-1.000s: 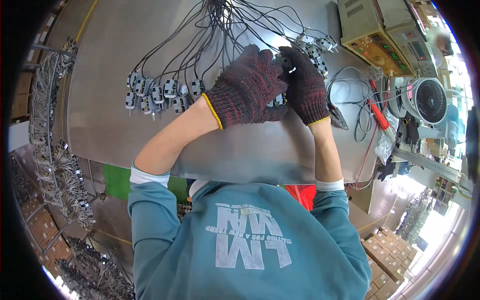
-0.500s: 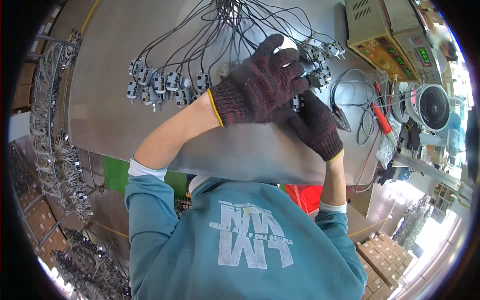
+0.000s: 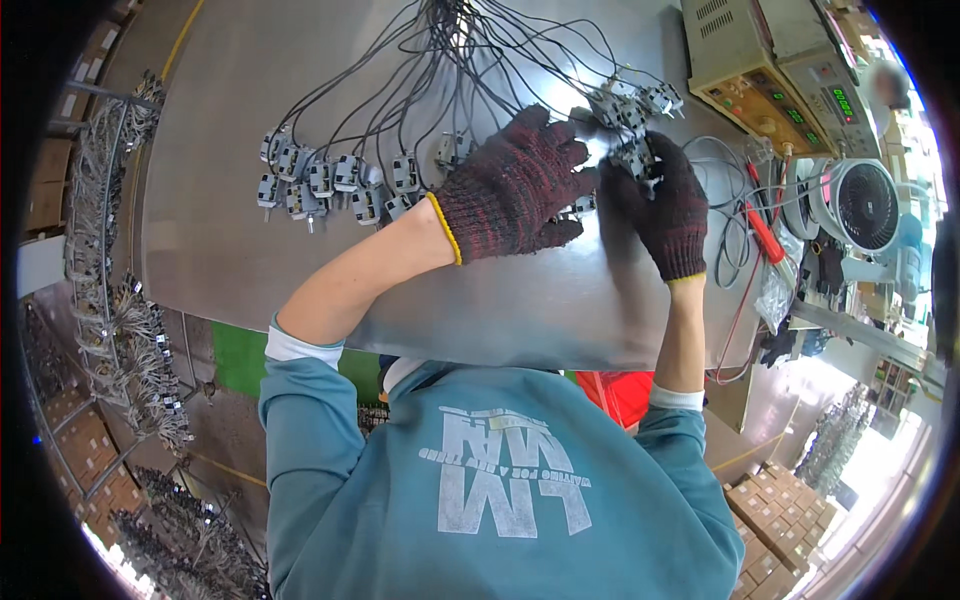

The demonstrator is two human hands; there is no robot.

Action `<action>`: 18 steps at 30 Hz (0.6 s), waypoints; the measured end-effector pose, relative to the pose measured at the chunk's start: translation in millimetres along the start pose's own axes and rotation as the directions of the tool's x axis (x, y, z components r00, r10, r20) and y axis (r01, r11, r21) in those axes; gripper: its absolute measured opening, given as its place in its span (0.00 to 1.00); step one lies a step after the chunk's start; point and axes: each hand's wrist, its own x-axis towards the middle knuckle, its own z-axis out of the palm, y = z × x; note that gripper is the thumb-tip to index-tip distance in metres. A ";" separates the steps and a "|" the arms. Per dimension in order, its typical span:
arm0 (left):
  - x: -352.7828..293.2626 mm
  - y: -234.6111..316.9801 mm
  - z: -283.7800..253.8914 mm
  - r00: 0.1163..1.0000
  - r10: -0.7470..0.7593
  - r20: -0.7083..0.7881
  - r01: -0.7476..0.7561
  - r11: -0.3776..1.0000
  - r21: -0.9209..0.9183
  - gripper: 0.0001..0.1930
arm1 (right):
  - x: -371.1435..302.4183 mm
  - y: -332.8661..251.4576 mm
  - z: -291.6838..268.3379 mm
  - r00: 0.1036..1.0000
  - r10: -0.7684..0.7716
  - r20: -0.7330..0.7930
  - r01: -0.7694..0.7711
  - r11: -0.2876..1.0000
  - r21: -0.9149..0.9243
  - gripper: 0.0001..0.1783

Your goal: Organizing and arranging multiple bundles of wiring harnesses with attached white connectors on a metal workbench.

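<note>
My left hand point(image 3: 525, 182), in a dark red and black knit glove, lies palm down with its fingers stretched out and apart. Beneath its fingertips and thumb shows part of a small grey cabled unit point(image 3: 583, 204). To the right, my gloved right hand point(image 3: 672, 205) has its thumb and fingers closed around another small grey cabled unit point(image 3: 632, 157); the fingers partly hide it. That unit is at the near edge of a right-hand cluster of similar units point(image 3: 618, 105). More grey units with metal stubs point(image 3: 318, 178) lie in a group left of my left hand.
Black cables point(image 3: 437, 55) fan out from the table's far side. At the right stand bench instruments point(image 3: 765, 100) with lit displays, a small fan point(image 3: 865, 207), and grey leads with a red-handled tool point(image 3: 765, 238). A rack of hanging cabled parts point(image 3: 105, 290) stands left of the metal table point(image 3: 450, 310).
My right hand has moved up and right, away from my left hand, to the right cluster. My left hand has shifted slightly down and left, uncovering more of the units behind it.
</note>
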 end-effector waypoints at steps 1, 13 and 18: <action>-0.7 0.4 -2.1 1.000 0.004 -0.007 -0.004 1.000 -0.011 0.27 | -4.5 -0.8 -1.6 0.999 -0.042 0.030 0.039 0.995 0.092 0.39; -0.2 7.4 -20.9 0.976 0.020 -0.215 -0.068 0.973 -0.219 0.35 | -30.8 -34.6 -31.6 0.893 -0.236 0.384 0.145 0.957 0.252 0.36; -3.5 21.6 -8.2 0.992 0.011 0.124 0.010 0.985 -0.173 0.39 | -25.7 -15.8 -28.2 0.853 -0.101 0.512 -0.225 0.813 0.537 0.23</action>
